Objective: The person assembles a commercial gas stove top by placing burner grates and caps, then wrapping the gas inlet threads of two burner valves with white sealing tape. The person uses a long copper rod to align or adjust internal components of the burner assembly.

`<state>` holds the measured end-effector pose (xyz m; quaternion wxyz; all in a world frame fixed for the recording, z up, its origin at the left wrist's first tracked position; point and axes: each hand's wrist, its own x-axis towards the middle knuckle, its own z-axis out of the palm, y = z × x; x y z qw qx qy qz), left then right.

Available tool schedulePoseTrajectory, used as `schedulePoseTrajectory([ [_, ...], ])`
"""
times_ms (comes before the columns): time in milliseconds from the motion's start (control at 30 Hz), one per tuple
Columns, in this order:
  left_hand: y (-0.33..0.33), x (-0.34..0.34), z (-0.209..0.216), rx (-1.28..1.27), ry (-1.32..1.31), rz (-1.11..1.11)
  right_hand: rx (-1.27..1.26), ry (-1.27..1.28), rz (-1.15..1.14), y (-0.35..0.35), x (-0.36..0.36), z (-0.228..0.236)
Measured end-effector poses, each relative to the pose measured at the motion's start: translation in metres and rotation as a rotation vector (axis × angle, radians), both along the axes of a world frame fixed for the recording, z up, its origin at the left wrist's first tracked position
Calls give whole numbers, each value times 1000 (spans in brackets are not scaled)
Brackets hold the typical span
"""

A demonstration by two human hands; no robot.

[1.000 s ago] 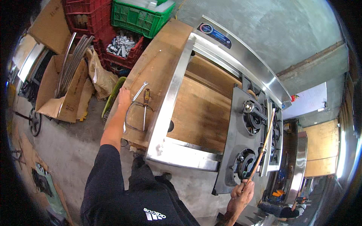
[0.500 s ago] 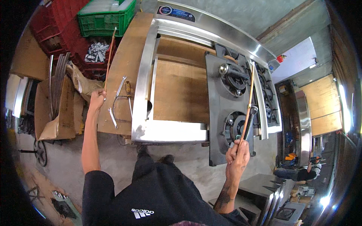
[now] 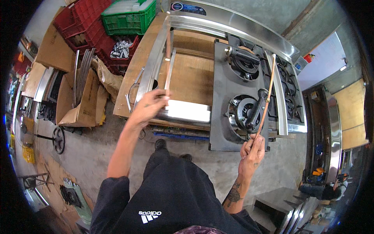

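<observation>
My left hand (image 3: pixel 150 107) is closed on one end of a thin copper tube (image 3: pixel 168 46), which stands up over the open left bay of the steel stove frame (image 3: pixel 150 68). In my right hand (image 3: pixel 252 152), the fingers pinch a second copper tube (image 3: pixel 270 84) with a small brass fitting partway along it. This tube slants up past the black burner plate (image 3: pixel 221 101), which carries two round burners. A black tube-shaped part with a rounded head (image 3: pixel 257 111) lies across the nearer burner (image 3: pixel 241 111), beside the right tube.
The frame sits on a wooden table (image 3: pixel 128 84) with a wrench (image 3: pixel 127 103) on its left side. A green crate (image 3: pixel 126 23), red crates (image 3: pixel 83 25) and a cardboard box (image 3: pixel 83 109) of metal strips stand left. Steel pieces (image 3: pixel 278 204) are stacked lower right.
My left hand has swung right with its copper tube, from beside the table to over the frame's front left corner. My right hand keeps its tube near the burners. The view has shifted.
</observation>
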<state>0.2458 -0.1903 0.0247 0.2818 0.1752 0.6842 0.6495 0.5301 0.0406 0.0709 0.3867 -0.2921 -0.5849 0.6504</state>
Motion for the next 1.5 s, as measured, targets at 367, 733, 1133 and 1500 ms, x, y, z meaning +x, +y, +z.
schedulePoseTrajectory([
  [367, 116, -31, -33, -137, -169, -166, -9, -12, -90, 9, 42, -11],
  [733, 145, -58, -66, -90, -79, -186, -38, -44, -139, 1, 26, -16],
  [1133, 156, -62, -89, -16, -187, -235, -25, -89, -155, -6, 17, -19],
  [1500, 140, -37, -61, 0, -127, -215, -5, -80, -154, -12, 15, -21],
])
